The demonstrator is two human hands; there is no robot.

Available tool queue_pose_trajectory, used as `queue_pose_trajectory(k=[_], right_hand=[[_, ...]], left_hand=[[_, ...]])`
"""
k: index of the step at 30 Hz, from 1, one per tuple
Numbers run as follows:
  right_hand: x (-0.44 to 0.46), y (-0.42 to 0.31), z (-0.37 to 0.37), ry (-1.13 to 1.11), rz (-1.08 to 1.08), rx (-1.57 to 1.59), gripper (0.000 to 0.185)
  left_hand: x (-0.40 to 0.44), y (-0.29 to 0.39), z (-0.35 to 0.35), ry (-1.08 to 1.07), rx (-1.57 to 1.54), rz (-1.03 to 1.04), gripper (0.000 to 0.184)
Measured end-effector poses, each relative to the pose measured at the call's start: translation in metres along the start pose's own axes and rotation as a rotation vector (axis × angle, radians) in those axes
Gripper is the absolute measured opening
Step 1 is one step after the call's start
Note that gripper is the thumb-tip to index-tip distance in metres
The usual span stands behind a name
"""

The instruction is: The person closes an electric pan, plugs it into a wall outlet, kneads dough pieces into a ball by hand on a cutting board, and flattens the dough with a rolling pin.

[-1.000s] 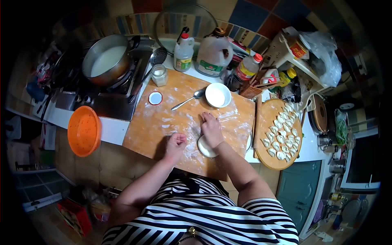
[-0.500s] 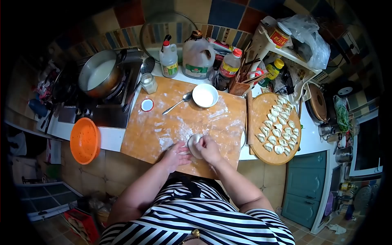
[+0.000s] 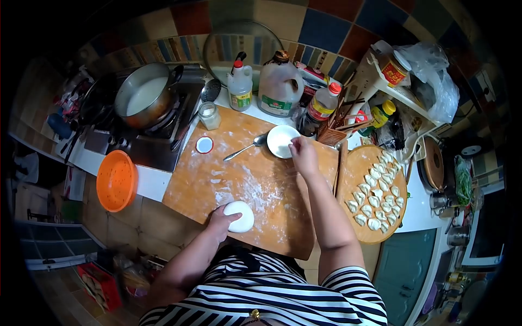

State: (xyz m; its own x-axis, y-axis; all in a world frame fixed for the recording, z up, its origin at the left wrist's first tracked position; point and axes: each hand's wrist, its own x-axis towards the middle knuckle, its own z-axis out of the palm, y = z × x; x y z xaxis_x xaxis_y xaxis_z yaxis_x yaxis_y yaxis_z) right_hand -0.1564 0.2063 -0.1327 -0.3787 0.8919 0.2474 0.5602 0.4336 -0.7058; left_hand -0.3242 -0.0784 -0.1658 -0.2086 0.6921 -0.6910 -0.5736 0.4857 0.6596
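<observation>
The left hand [image 3: 221,221] is now holding the flat, round disc of smooth white dough [image 3: 243,209] alone — its thumb is lying across the top, while the fingers are hiding underneath. A second ago the right hand [image 3: 304,156] was pressing on that dough, and half a second ago it was pinching its edge; now it is reaching away to the small round white bowl [image 3: 278,156]. That seems to be splitting the work: the dough is waiting in one hand while the other is busying itself with the white powder [image 3: 280,142] in the bowl. The right hand's fingers are bunching narrowly at the near right part of the rim, but from here I can't tell whether they are gripping anything.

The dough is sitting at the near edge of the large, flour-dusted wooden board [image 3: 288,217], left of the thickest dusting; whether it is resting on the wood or hanging just above is hard to judge. A shiny metal spoon [image 3: 242,151] is lying just left of the bowl, pointing its handle toward the left. Off to the right — beyond the rolling pin [image 3: 341,168] — pale folded dumplings [image 3: 374,201] are covering much of a round wooden board [image 3: 354,168].
</observation>
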Motion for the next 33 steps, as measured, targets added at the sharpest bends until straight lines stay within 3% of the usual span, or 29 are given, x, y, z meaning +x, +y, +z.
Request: queue_pose_trajectory(k=[5,8,9,13,16,20,24,25,28,33], right_hand=[[0.05,0.008,0.032,-0.362,-0.053,-0.612,0.018],[0.057,-0.007,0.034,-0.585,0.08,-0.622,0.021],[0.062,-0.005,0.037,-0.689,-0.05,-0.704,0.023],[0.066,0.006,0.035,-0.734,0.116,-0.132,0.019],[0.075,0.025,0.041,-0.598,0.172,-0.058,0.024],[0.074,0.026,0.039,-0.815,0.04,-0.204,0.032],[0.068,-0.008,0.017,-0.978,0.191,-0.047,0.06],[0.063,0.006,0.021,-0.921,0.126,0.006,0.067],[0.071,0.005,0.018,-1.099,-0.065,-0.131,0.063],[0.072,0.012,0.023,-1.094,-0.025,-0.171,0.058]], left_hand=[[-0.009,0.007,0.005,0.013,-0.026,-0.002,0.054],[-0.013,0.007,0.006,0.024,-0.037,0.026,0.05],[-0.012,0.006,0.007,0.032,-0.037,0.036,0.048],[-0.009,0.004,0.005,0.033,-0.042,0.026,0.053],[-0.01,0.004,0.005,0.042,-0.04,0.028,0.051],[-0.01,0.003,0.006,0.041,-0.036,0.032,0.048],[-0.011,0.004,0.006,0.03,-0.034,0.036,0.048],[-0.011,0.003,0.006,0.031,-0.033,0.036,0.048],[-0.008,0.001,0.004,0.035,-0.036,0.036,0.047],[-0.004,-0.005,0.001,0.061,-0.058,0.026,0.049]])
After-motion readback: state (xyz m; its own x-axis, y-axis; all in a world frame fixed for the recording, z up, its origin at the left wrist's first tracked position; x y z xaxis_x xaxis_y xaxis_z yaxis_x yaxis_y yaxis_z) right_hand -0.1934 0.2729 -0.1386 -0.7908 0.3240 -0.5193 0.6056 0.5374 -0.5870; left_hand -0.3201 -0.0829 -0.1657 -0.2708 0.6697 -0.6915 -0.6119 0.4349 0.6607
